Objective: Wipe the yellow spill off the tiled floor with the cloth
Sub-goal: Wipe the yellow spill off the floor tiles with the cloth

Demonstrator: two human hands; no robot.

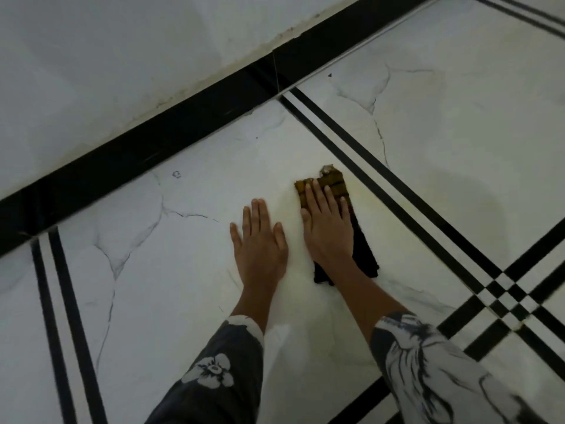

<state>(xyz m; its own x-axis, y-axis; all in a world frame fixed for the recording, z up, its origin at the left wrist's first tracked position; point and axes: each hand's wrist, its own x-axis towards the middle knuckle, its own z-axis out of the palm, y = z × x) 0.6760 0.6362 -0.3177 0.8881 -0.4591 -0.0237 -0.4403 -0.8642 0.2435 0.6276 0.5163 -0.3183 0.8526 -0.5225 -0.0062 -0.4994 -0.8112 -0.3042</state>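
Observation:
A folded dark cloth (365, 255) lies flat on the white marble-patterned tile floor (183, 270); its far end is stained yellow-brown. My right hand (328, 224) presses flat on the cloth, fingers straight and pointing away from me. My left hand (260, 237) rests flat on the bare tile just left of the cloth, fingers straight, holding nothing. A faint yellow smear (359, 191) shows on the tile around the cloth's far end and between my hands.
A black skirting strip (183, 117) runs diagonally along the foot of a white wall (122, 56) beyond my hands. Black double stripes (397, 185) cross the floor to the right of the cloth and at far left (58, 301).

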